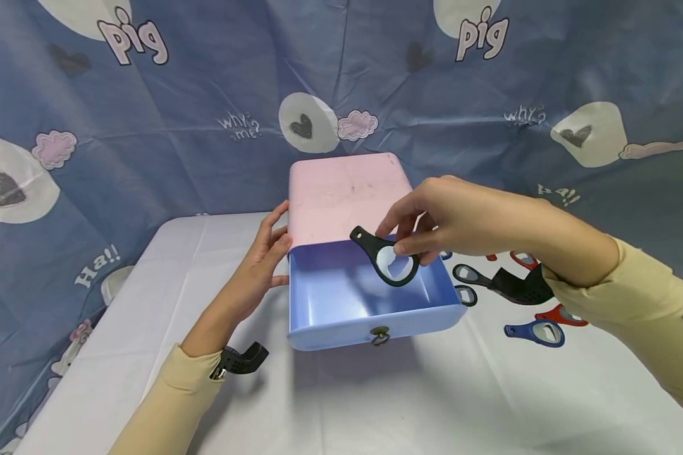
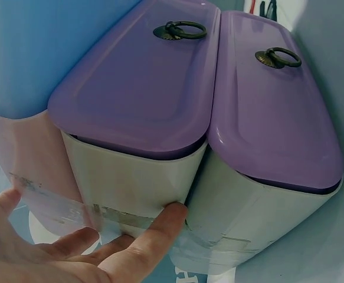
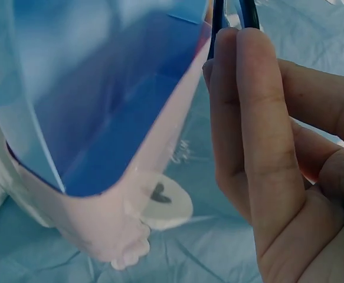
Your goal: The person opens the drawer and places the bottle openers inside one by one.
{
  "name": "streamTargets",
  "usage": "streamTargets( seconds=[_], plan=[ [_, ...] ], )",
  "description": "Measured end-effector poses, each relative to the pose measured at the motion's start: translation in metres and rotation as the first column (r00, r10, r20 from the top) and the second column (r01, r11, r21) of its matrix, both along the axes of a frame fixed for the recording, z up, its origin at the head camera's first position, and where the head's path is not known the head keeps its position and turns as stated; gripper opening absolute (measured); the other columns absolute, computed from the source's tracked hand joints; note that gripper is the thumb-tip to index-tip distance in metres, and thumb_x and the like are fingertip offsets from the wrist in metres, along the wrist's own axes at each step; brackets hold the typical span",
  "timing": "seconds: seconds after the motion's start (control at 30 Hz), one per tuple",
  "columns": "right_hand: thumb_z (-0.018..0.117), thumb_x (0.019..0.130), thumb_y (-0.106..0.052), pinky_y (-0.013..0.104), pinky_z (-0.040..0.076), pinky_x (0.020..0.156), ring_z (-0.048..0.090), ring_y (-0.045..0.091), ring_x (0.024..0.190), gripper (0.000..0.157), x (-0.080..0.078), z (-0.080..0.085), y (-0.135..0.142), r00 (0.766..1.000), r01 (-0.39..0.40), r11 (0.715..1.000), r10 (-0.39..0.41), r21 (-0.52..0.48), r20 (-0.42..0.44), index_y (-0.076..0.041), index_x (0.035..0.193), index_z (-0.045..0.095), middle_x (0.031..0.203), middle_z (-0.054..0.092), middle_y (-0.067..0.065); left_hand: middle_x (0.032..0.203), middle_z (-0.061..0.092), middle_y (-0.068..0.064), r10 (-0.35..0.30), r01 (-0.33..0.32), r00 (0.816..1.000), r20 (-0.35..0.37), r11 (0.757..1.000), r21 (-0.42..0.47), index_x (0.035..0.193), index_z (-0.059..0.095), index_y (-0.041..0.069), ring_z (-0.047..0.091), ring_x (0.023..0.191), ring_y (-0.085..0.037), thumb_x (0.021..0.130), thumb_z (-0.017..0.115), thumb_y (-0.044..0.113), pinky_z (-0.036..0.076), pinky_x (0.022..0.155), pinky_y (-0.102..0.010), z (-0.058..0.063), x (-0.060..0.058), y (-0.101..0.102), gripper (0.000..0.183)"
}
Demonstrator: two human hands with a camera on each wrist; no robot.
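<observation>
A pink drawer box (image 1: 347, 193) stands on the table with its blue drawer (image 1: 330, 335) pulled out toward me. My right hand (image 1: 441, 218) pinches a black bottle opener (image 1: 368, 243) by its ring end, above the drawer. In the right wrist view, the opener's edge shows at the fingertips, beside the blue drawer. My left hand (image 1: 260, 259) rests on the box's left side with its fingers extended. The left wrist view shows those fingers against the whitish casings, below two purple drawer fronts (image 2: 142, 82) with ring pulls.
Right of the box, several more bottle openers lie on the white table (image 1: 461, 392), among them a blue bottle opener (image 1: 523, 331) and a red bottle opener (image 1: 552, 314). A printed blue cloth (image 1: 205, 76) hangs close behind the box.
</observation>
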State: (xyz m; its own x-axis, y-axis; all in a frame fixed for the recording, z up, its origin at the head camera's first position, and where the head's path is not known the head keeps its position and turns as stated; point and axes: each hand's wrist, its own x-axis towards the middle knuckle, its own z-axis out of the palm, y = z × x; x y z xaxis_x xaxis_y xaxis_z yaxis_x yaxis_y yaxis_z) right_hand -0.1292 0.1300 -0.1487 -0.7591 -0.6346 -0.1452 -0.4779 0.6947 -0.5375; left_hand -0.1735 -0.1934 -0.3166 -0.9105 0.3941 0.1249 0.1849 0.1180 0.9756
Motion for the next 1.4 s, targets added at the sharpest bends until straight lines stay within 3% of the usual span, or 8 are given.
streamTargets(
  seconds=[0.1,0.27,0.67,0.9,1.07,1.4],
  plan=[
    [0.076,0.101,-0.012,0.030,0.066,0.079,0.079,0.018,0.083,0.030,-0.005,-0.002,-0.012,0.999,-0.014,1.000,0.014,0.006,0.051,-0.007,0.130,0.075,0.104,0.076,0.011,0.174,0.020,-0.012,0.003,-0.003,1.000,-0.006,1.000,-0.005,0.169,0.011,0.052,0.027,0.161,-0.041,0.114,0.043,0.050,0.042,0.106,-0.083,0.000,0.000,0.000,0.064],
    [0.075,0.100,-0.005,0.030,0.066,0.081,0.078,0.018,0.086,0.026,-0.010,-0.008,-0.028,0.993,-0.038,0.999,0.034,0.029,0.110,-0.003,0.126,0.075,0.101,0.074,0.012,0.175,0.019,-0.013,0.012,-0.012,1.000,-0.009,1.000,-0.008,0.169,0.011,0.051,0.026,0.162,-0.042,0.114,0.043,0.051,0.041,0.106,-0.084,0.000,0.000,0.000,0.064],
    [0.077,0.099,-0.006,0.028,0.065,0.078,0.080,0.016,0.080,0.023,-0.007,-0.012,-0.052,0.991,-0.062,0.990,0.046,0.126,0.128,-0.005,0.121,0.076,0.095,0.076,0.009,0.174,0.020,-0.012,0.007,-0.007,1.000,0.002,1.000,0.008,0.169,0.012,0.052,0.027,0.161,-0.040,0.113,0.044,0.051,0.040,0.107,-0.084,0.002,-0.002,0.001,0.064],
    [0.081,0.097,-0.010,0.026,0.064,0.075,0.079,0.014,0.075,0.022,-0.007,-0.016,-0.068,0.992,-0.070,0.979,0.048,0.194,0.116,-0.007,0.119,0.078,0.087,0.068,0.008,0.174,0.021,-0.012,0.007,-0.007,1.000,0.008,1.000,0.008,0.169,0.012,0.053,0.027,0.161,-0.040,0.113,0.044,0.051,0.041,0.106,-0.084,0.001,-0.001,0.001,0.064],
    [0.082,0.097,-0.011,0.024,0.063,0.073,0.078,0.014,0.073,0.018,-0.008,-0.019,-0.076,0.992,-0.077,0.970,0.052,0.229,0.112,-0.008,0.115,0.079,0.087,0.069,0.008,0.173,0.021,-0.012,0.013,-0.013,1.000,0.013,1.000,0.004,0.168,0.013,0.054,0.029,0.161,-0.041,0.113,0.043,0.051,0.042,0.106,-0.083,0.001,-0.001,0.000,0.063],
    [0.081,0.097,-0.011,0.024,0.064,0.072,0.078,0.014,0.075,0.021,-0.010,-0.024,-0.081,0.990,-0.091,0.967,0.062,0.240,0.124,-0.008,0.117,0.078,0.088,0.071,0.008,0.174,0.020,-0.013,0.016,-0.015,1.000,0.016,1.000,-0.008,0.168,0.013,0.055,0.029,0.161,-0.042,0.114,0.044,0.052,0.043,0.107,-0.081,0.002,-0.001,-0.001,0.063]
  ],
)
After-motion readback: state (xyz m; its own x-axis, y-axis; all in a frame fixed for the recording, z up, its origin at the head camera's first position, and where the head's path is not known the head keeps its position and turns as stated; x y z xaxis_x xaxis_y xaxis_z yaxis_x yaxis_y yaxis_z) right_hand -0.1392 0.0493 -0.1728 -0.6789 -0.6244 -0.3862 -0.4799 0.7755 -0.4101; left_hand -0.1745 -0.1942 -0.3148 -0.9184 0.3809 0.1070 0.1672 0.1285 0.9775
